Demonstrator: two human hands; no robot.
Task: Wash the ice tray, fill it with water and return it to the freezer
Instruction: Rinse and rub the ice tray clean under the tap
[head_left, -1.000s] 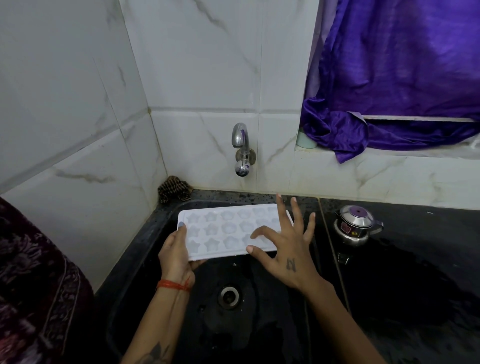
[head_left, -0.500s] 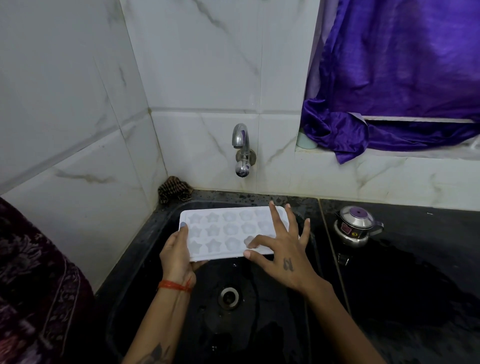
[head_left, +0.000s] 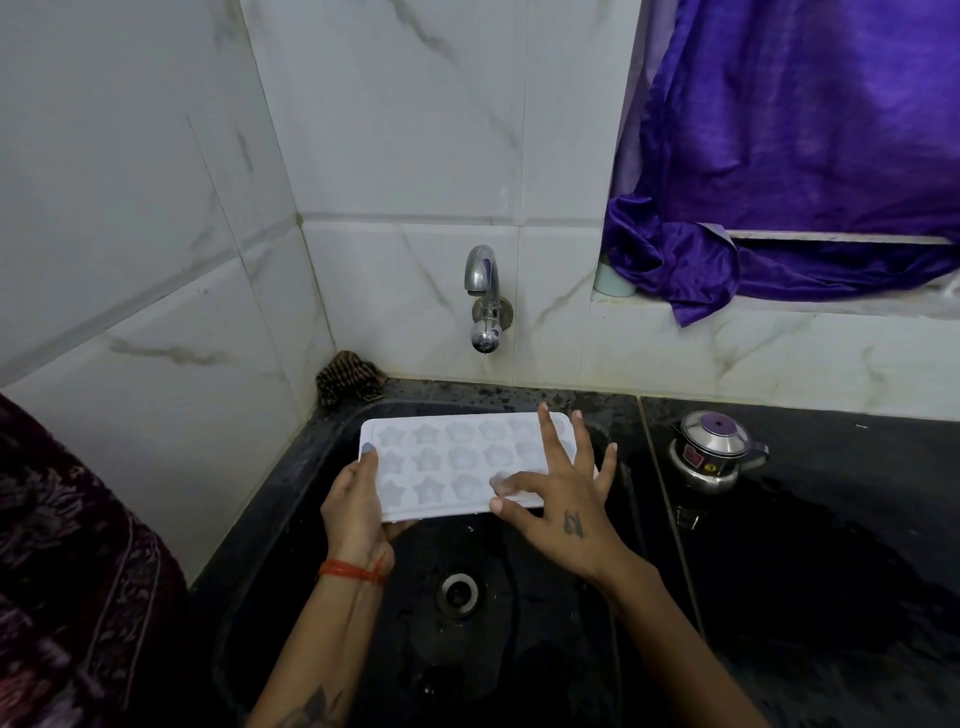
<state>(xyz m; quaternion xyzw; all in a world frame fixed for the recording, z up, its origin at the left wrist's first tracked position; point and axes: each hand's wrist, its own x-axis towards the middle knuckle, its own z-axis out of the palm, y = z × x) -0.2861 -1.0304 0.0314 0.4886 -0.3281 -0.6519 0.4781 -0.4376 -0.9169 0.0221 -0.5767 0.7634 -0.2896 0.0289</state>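
A white ice tray with star and flower shaped cells is held level over the black sink. My left hand grips its left end, thumb on top and fingers underneath. Over the tray's right half lies my right hand, fingers spread, with the index fingertip and thumb touching the cells near the front edge. A chrome tap sticks out of the wall just above the tray; no water runs from it.
The sink drain is below the tray. A small steel kettle stands on the wet black counter to the right. A brown scrub cloth sits in the back left corner. Purple curtain hangs over the window ledge.
My right hand has slid slightly left and toward me across the tray's cells. The tray and my left hand have barely moved.
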